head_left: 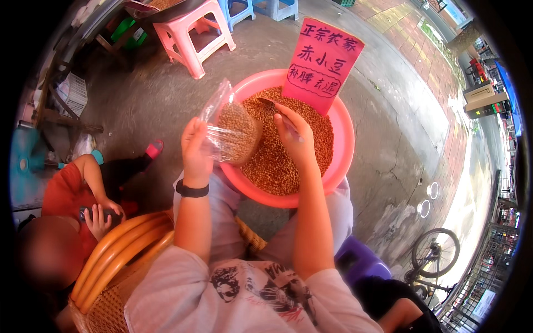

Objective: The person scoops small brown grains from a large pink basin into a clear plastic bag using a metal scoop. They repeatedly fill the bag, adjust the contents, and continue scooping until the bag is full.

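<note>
A pink plastic basin (pixel 346 141) filled with small reddish-brown beans (pixel 270 166) rests at my knees. My left hand (pixel 195 145) grips a clear plastic bag (pixel 238 133) of paler round beans or grains, held over the basin's left side. A metal spoon (pixel 267 100) is in my right hand (pixel 295 132), its bowl close above the beans near the back; whether it touches them is unclear. A pink sign (pixel 322 62) with handwriting stands upright at the back right of the beans.
A pink stool (pixel 195 33) carries a dark pan at the back left. To my left a person in red (pixel 62 191) holds a dark object, beside a bamboo chair (pixel 120 237). A purple stool (pixel 362 260), another person's arm (pixel 399 316) and a bicycle (pixel 435 254) are at the right.
</note>
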Tool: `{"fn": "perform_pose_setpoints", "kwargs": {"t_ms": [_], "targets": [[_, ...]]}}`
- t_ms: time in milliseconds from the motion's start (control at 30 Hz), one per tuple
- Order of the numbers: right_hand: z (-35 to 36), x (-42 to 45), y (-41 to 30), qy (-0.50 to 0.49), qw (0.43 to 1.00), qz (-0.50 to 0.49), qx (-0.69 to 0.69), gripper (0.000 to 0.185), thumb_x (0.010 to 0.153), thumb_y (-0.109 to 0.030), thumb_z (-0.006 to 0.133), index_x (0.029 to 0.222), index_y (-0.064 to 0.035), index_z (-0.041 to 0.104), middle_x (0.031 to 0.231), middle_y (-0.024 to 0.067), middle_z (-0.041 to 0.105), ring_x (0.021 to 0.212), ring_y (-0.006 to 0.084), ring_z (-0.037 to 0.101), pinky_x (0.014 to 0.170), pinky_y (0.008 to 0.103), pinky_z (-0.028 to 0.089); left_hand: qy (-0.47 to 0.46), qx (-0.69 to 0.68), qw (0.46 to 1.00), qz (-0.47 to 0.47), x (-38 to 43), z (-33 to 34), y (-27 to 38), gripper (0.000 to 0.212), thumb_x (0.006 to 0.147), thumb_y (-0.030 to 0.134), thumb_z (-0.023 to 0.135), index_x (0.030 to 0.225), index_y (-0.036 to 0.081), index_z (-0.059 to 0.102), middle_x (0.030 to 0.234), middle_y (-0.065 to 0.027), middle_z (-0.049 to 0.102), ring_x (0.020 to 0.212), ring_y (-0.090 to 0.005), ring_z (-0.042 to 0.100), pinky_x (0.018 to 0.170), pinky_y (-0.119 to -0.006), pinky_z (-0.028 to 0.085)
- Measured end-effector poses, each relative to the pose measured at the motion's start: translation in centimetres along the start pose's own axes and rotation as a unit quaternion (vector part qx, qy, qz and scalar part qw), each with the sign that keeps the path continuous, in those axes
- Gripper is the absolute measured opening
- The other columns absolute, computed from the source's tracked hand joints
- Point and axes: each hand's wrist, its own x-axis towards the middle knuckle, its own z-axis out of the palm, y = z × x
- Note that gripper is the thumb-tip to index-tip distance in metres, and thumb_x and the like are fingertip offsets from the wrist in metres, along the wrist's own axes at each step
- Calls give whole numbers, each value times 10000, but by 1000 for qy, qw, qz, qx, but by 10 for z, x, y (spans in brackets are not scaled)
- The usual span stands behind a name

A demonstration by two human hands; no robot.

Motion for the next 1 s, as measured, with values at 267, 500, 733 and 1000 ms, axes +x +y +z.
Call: {"fn": "perform_pose_setpoints", "kwargs": {"t_ms": [267, 500, 733, 1000], "targets": [[11, -8, 8, -64, 995, -61, 42, 305, 834, -37, 638, 1132, 10, 598, 922, 149, 639, 792, 288, 623, 740, 320, 490, 132, -175, 975, 35, 4, 5, 13, 51, 951, 134, 492, 918, 95, 493, 716, -4, 456, 669, -125, 440, 647, -262, 397], [3, -7, 2, -188, 981, -34, -31, 342, 831, -23, 649, 1170, -19, 607, 784, 54, 600, 694, 108, 550, 637, 261, 454, 53, -215, 973, 66, 8, -26, 10, 99, 974, 181, 465, 944, 119, 536, 774, -18, 535, 730, -151, 528, 691, -297, 466], [-5, -10, 5, -271, 963, 3, -9, 297, 790, -83, 621, 1083, -59, 663, 805, 142, 671, 733, 263, 650, 671, 339, 487, 60, -237, 969, 27, 10, -29, 10, 173, 978, 211, 444, 1029, 106, 571, 949, -56, 636, 900, -198, 603, 790, -368, 479], [-29, -8, -14, -383, 920, 73, 34, 279, 839, -35, 519, 1089, 13, 634, 716, 62, 627, 632, 134, 569, 655, 277, 472, 1, -272, 962, 7, 13, -41, 0, 218, 977, 199, 427, 1079, 83, 581, 1020, -90, 653, 978, -242, 609, 891, -413, 466]]}}
